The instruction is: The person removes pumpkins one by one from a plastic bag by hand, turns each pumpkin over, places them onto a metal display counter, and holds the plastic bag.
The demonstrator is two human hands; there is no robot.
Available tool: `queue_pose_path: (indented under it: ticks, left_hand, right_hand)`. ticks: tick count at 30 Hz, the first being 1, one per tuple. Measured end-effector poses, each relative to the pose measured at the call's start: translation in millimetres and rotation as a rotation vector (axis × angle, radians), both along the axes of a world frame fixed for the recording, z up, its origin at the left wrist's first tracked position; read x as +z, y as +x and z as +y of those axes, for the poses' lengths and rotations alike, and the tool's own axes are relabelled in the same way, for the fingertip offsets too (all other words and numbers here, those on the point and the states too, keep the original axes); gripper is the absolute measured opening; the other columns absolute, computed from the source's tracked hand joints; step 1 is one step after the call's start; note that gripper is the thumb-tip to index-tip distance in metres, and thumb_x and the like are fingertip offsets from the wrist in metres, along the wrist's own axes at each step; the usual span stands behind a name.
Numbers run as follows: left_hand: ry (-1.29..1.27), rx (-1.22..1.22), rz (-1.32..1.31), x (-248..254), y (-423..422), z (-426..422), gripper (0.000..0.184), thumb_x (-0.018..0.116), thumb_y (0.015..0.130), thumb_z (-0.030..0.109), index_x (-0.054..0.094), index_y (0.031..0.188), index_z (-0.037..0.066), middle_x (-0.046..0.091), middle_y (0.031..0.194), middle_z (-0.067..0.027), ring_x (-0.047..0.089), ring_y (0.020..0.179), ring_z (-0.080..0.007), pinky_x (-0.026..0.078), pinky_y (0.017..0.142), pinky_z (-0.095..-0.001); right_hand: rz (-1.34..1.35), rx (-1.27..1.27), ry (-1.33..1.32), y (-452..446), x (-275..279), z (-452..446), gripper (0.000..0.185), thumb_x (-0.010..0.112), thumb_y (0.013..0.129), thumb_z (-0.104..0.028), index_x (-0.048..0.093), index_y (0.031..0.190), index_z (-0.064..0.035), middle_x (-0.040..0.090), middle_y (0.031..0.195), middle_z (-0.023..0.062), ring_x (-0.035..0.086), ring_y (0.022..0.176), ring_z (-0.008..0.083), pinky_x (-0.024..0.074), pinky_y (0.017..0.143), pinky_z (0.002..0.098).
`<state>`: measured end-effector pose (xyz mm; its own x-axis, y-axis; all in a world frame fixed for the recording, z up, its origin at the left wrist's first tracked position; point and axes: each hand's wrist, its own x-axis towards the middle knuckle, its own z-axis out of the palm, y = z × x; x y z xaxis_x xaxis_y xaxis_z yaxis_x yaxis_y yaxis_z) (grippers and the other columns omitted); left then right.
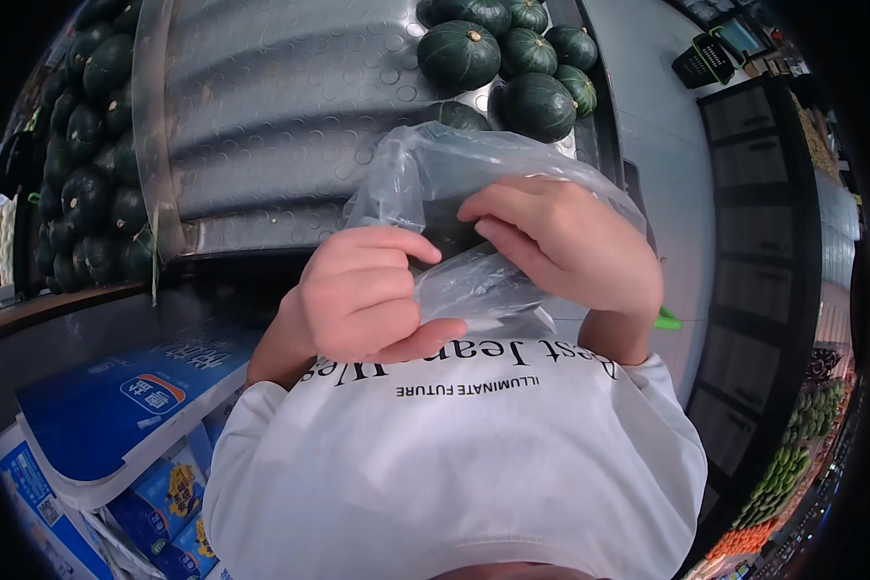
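Note:
A clear plastic bag hangs open in front of my chest, with something dark green showing inside it. My left hand grips the bag's near left edge, its fingers curled. My right hand reaches over the bag's mouth from the right, its fingers bent together around the dark item; whether it holds the item or the plastic is hard to tell. Just beyond the bag, dark green squashes lie on the ridged grey display shelf.
More green squashes are piled at the far left. Blue boxes stand at the lower left. At the right are a dark cabinet, a black basket on the floor and vegetable displays. The shelf's front edge lies before me.

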<state>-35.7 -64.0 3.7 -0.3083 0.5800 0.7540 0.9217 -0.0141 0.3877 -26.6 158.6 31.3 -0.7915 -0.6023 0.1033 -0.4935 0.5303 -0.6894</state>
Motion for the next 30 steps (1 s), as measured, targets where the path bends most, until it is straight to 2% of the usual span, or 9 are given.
queue_pose_path:
  ticks: [3,7,10,11,14,20,26,27,30]
  left_hand:
    - [-0.248,-0.012,-0.348,0.5,4.9,-15.3,0.037,0.073,0.076,0.009,0.045,0.052,0.005,0.045,0.048,-0.0077,0.047,0.041,-0.0250,0.044,0.045,-0.0322]
    - [-0.534,0.445,-0.598,15.4,8.2,-14.0,0.019,0.072,0.077,0.017,0.062,0.083,0.001,0.059,0.067,-0.0130,0.057,0.056,-0.0284,0.047,0.054,-0.0336]
    - [-0.598,0.573,-0.536,4.4,0.6,-14.7,0.039,0.074,0.073,0.024,0.060,0.104,0.005,0.063,0.086,-0.0134,0.062,0.070,-0.0318,0.049,0.063,-0.0369]
    - [-0.718,0.573,-0.636,3.3,-2.6,-14.5,0.068,0.078,0.067,0.030,0.050,0.125,0.009,0.062,0.103,-0.0139,0.063,0.082,-0.0346,0.050,0.070,-0.0389]
    - [-0.741,0.508,-0.581,4.7,-4.2,-11.8,0.081,0.079,0.063,0.028,0.044,0.134,0.012,0.062,0.107,-0.0141,0.063,0.088,-0.0348,0.051,0.073,-0.0402]
    - [-0.693,0.429,-0.615,-12.4,-14.3,-2.1,0.095,0.079,0.057,0.023,0.037,0.141,0.014,0.060,0.117,-0.0149,0.062,0.097,-0.0358,0.051,0.080,-0.0406]
    - [-0.453,0.297,-0.604,-28.2,-21.1,-8.2,0.094,0.082,0.054,0.021,0.039,0.137,0.013,0.060,0.120,-0.0141,0.062,0.099,-0.0350,0.052,0.082,-0.0394]
    - [-0.425,0.289,-0.606,-29.6,-21.0,-10.5,0.093,0.083,0.054,0.021,0.040,0.137,0.012,0.060,0.119,-0.0145,0.062,0.100,-0.0350,0.052,0.083,-0.0391]
    - [-0.334,0.275,-0.650,-31.4,-12.8,-16.5,0.091,0.083,0.054,0.022,0.043,0.135,0.012,0.061,0.117,-0.0158,0.063,0.100,-0.0348,0.052,0.085,-0.0383]
  right_hand:
    - [-0.064,-0.039,0.159,1.7,2.1,-5.7,0.030,0.066,0.078,-0.010,0.057,0.105,-0.0006,0.062,0.091,0.0161,0.061,0.081,0.0358,0.0486,0.069,0.0413]
    - [0.002,-0.146,0.210,-2.5,-2.4,-12.5,0.053,0.077,0.069,-0.017,0.055,0.115,-0.0043,0.060,0.110,0.0164,0.061,0.088,0.0344,0.0487,0.072,0.0403]
    - [0.064,-0.141,0.204,-8.0,-11.2,-14.4,0.065,0.078,0.067,-0.023,0.050,0.123,-0.0041,0.057,0.114,0.0175,0.061,0.094,0.0348,0.0486,0.079,0.0414]
    - [0.079,-0.127,0.197,-11.3,-12.7,-14.4,0.068,0.078,0.067,-0.026,0.048,0.125,-0.0034,0.057,0.114,0.0180,0.060,0.096,0.0348,0.0484,0.082,0.0418]
    - [-0.083,-0.134,0.309,-21.2,-7.4,-18.9,0.081,0.081,0.063,-0.033,0.045,0.131,-0.0075,0.056,0.121,0.0179,0.059,0.102,0.0354,0.0479,0.086,0.0390]
    - [-0.134,-0.099,0.226,-25.7,-20.4,-13.2,0.082,0.075,0.069,-0.045,0.043,0.134,-0.0062,0.055,0.125,0.0203,0.059,0.104,0.0365,0.0466,0.090,0.0386]
    - [-0.053,-0.094,0.046,-21.2,-27.4,-11.5,0.076,0.079,0.065,-0.031,0.050,0.128,-0.0015,0.056,0.122,0.0192,0.056,0.109,0.0366,0.0455,0.092,0.0399]
    - [-0.057,-0.092,0.026,-17.2,-19.7,-14.5,0.075,0.080,0.061,-0.021,0.050,0.127,-0.0023,0.056,0.120,0.0179,0.056,0.109,0.0363,0.0450,0.093,0.0398]
    - [-0.099,-0.092,0.010,-12.4,-11.8,-18.3,0.071,0.078,0.063,-0.017,0.050,0.127,-0.0057,0.054,0.123,0.0184,0.053,0.111,0.0368,0.0456,0.093,0.0399]
